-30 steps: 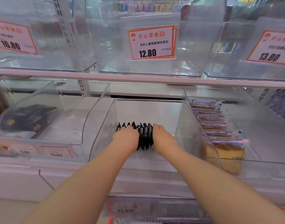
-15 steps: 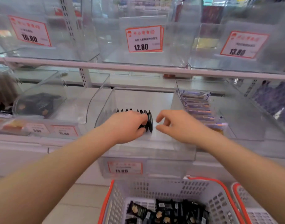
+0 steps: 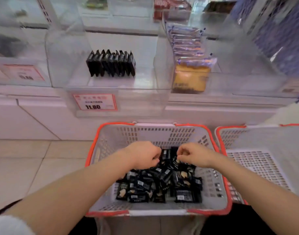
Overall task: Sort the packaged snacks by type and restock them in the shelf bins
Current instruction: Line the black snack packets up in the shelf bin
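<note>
Fingers of both hands are curled down into the basket (image 3: 111, 138), over the far end of the heap of black packets (image 3: 159, 185). On the left hand (image 3: 142, 155) they bend under toward a packet standing on edge between the two hands; on the right hand (image 3: 193, 155) thumb and forefinger seem to meet in a pinch at a packet's upper edge. Blur keeps me from telling whether either hand has a firm hold yet. That upright packet lies just inward of both sets of fingertips, about equally near each hand, its long axis running roughly up and down in the head view. The rest of the heap lies nearer the person, loose and jumbled, packets pointing every way, some face up with a pale biscuit picture, some showing a white label. Ahead and above, the clear bin (image 3: 74, 92) on the shelf holds a short row (image 3: 111, 64) of the same black packets, standing on edge side by side with serrated tops up. Most of the bin floor shows bare, so restocking looks early. Packets lifted from the basket will likely need turning upright and squaring together before they join that row.
</note>
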`<state>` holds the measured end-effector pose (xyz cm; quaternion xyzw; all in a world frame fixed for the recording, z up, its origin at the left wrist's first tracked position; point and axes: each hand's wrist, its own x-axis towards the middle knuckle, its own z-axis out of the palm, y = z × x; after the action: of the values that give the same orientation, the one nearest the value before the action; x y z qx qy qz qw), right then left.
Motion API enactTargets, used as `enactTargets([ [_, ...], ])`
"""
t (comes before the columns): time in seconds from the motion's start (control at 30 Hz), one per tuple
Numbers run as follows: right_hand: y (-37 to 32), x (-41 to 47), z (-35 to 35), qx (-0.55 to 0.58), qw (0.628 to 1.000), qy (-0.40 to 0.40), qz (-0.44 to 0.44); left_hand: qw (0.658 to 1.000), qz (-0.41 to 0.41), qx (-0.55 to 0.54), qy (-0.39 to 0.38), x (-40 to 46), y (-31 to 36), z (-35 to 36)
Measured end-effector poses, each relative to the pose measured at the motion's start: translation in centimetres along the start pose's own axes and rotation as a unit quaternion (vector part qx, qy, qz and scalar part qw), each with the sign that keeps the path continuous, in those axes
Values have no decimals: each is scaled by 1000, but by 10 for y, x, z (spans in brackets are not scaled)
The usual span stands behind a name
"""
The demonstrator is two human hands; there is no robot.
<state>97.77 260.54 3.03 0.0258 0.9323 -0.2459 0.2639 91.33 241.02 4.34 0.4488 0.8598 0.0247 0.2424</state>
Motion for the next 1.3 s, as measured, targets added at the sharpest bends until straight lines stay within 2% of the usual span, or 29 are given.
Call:
enactTargets([
  [0.17, 66, 29, 77, -146, 981, -99, 86, 989, -74, -99, -85, 31, -2, 110],
  [0.3, 105, 42, 123, -153, 975, -85, 138, 972, -96, -146, -159, 42, 5, 173],
  [0.43, 126, 54, 152, -121, 984, -40, 124, 961, -119, -164, -190, 61, 1, 194],
  [0.57, 136, 66, 171, -133, 987, -40, 83, 962, -142, -133, -193, 79, -4, 202],
  [0.7, 141, 74, 183, -118, 989, -29, 85, 976, -123, -18, -178, 101, -2, 203],
  [0.77, 142, 72, 182, -106, 992, -16, 61, 977, -130, -28, -166, 114, 2, 205],
  [0.87, 140, 62, 177, 8, 996, 65, 60, 972, -166, -61, -154, 135, 12, 211],
  [0.97, 135, 49, 166, 149, 974, 112, 130, 962, -216, -86, -144, 153, 21, 220],
  [1.07, 137, 41, 159, 216, 951, 142, 170, 963, -223, -55, -141, 160, 26, 228],
  [1.2, 136, 35, 156, 377, 884, 136, 242, 967, -209, -49, -135, 163, 25, 231],
  [1.3, 131, 30, 158, 453, 844, 135, 253, 970, -199, -83, -117, 161, 21, 228],
])
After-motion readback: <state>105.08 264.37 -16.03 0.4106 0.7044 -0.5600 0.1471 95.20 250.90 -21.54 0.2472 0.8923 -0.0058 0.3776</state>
